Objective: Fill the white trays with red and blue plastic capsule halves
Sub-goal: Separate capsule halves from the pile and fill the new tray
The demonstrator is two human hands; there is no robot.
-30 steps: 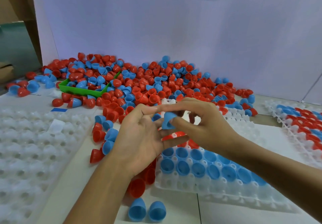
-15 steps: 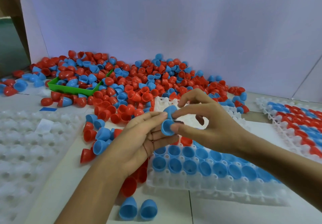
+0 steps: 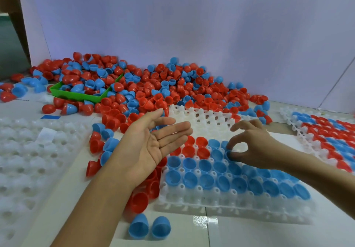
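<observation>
A white tray (image 3: 203, 117) lies in the middle of the table, its near rows filled with blue capsule halves (image 3: 205, 178) and a few red ones (image 3: 195, 146). My right hand (image 3: 253, 146) pinches a blue half (image 3: 229, 153) between thumb and forefinger and holds it on a tray cell in the third row. My left hand (image 3: 151, 146) hovers palm up, fingers spread, holding nothing, over the tray's left edge. A big heap of loose red and blue halves (image 3: 163, 93) lies behind the tray.
A green bin (image 3: 76, 95) with halves sits at the back left. Empty white trays (image 3: 28, 160) lie on the left, a filled tray (image 3: 326, 131) on the right. Two blue halves (image 3: 149, 227) and red halves (image 3: 140, 200) lie near the front. A white wall stands behind.
My hands have parted. The right hand carried the blue half down to the tray; the left hand opened and now holds nothing.
</observation>
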